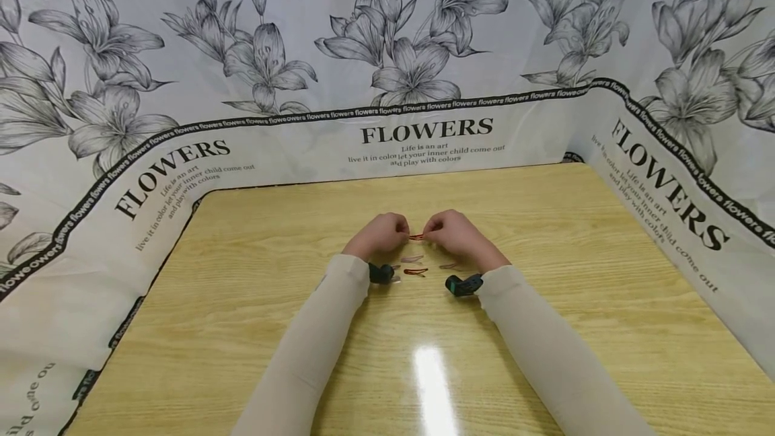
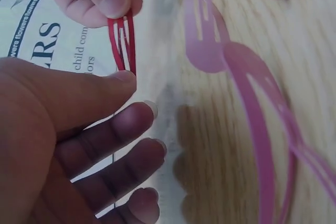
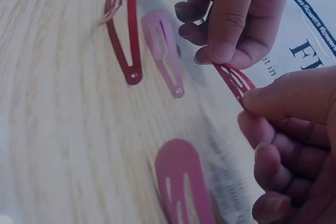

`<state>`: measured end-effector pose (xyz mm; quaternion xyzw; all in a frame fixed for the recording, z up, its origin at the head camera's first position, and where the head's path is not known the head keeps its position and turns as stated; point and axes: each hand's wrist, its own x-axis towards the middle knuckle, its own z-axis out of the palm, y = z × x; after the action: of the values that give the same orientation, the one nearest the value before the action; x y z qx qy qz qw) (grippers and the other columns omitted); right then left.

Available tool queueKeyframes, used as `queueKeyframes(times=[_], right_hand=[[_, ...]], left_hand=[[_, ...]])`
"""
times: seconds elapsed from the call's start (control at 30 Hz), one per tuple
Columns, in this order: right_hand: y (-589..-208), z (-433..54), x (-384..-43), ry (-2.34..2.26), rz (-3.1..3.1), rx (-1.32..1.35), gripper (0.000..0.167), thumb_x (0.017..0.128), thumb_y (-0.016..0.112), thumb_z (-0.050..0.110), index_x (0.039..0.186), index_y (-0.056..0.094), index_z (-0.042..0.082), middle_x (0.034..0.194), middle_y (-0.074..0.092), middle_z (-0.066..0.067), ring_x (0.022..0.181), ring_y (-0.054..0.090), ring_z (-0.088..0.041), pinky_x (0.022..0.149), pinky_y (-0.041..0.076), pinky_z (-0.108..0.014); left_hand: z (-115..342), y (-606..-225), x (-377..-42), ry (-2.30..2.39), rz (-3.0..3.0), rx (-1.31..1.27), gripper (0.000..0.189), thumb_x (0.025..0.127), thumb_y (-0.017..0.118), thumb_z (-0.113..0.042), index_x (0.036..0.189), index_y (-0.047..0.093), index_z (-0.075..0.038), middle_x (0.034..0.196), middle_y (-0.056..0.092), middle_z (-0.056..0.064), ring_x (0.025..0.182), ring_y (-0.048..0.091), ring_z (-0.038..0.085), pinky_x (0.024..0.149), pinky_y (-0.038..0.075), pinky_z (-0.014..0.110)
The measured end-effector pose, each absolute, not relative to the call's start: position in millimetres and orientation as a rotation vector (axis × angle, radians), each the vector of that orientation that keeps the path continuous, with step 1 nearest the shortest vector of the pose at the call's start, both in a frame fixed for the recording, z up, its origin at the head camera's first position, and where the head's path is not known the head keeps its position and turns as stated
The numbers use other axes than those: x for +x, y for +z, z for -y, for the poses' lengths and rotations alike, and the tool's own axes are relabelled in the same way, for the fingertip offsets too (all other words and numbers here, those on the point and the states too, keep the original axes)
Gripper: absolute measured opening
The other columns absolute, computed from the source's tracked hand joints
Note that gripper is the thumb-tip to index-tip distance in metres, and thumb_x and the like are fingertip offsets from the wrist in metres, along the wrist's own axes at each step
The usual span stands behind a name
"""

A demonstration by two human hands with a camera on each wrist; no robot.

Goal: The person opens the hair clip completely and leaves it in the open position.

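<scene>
A red snap hair clip (image 1: 416,237) is stretched between my two hands, just above the table. My left hand (image 1: 383,233) pinches one end of it between thumb and forefinger, the other fingers loosely bent. At the opposite end, my right hand (image 1: 455,231) pinches it with thumb and fingertips. Close up in the left wrist view, the slotted red clip (image 2: 131,40) looks flat. Nearer me on the table lie a second red clip (image 1: 415,272) and a pink clip (image 1: 412,259). In the right wrist view that red clip (image 3: 134,51) stands sprung apart.
Another pink clip (image 1: 449,266) lies close to my right wrist, and a pale clip (image 1: 396,279) beside the left wrist camera (image 1: 381,273). The wooden table (image 1: 290,328) is bordered by a flower-printed cloth (image 1: 303,147) at the back and sides.
</scene>
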<state>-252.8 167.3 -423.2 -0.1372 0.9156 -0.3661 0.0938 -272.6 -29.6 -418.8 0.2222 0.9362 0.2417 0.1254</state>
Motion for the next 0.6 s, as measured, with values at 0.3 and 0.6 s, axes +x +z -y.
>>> queueKeyframes(times=[0.3,0.6], right_hand=[[-416.8,-173.1,-254.9,-1.229,-2.632,-0.350,0.013,0.095,0.062,0.022,0.095,0.070,0.011,0.096,0.064,-0.007,0.080,0.052,-0.021,0.070,0.044,-0.032],[-413.5,-175.7,-251.2,-1.346,-2.571,-0.323,0.014,0.096,0.061,0.020,0.099,0.068,0.008,0.098,0.063,-0.008,0.083,0.052,-0.022,0.073,0.044,-0.032]], left_hand=[[34.8,-413.4,-271.5,0.946,-2.638,0.526,0.014,0.097,0.059,-0.023,0.095,0.068,-0.012,0.090,0.066,0.006,0.067,0.055,0.015,0.061,0.046,0.027],[36.3,-411.0,-263.9,1.099,-2.664,0.490,0.015,0.093,0.066,-0.027,0.090,0.072,-0.014,0.089,0.069,0.001,0.076,0.057,0.015,0.068,0.047,0.027]])
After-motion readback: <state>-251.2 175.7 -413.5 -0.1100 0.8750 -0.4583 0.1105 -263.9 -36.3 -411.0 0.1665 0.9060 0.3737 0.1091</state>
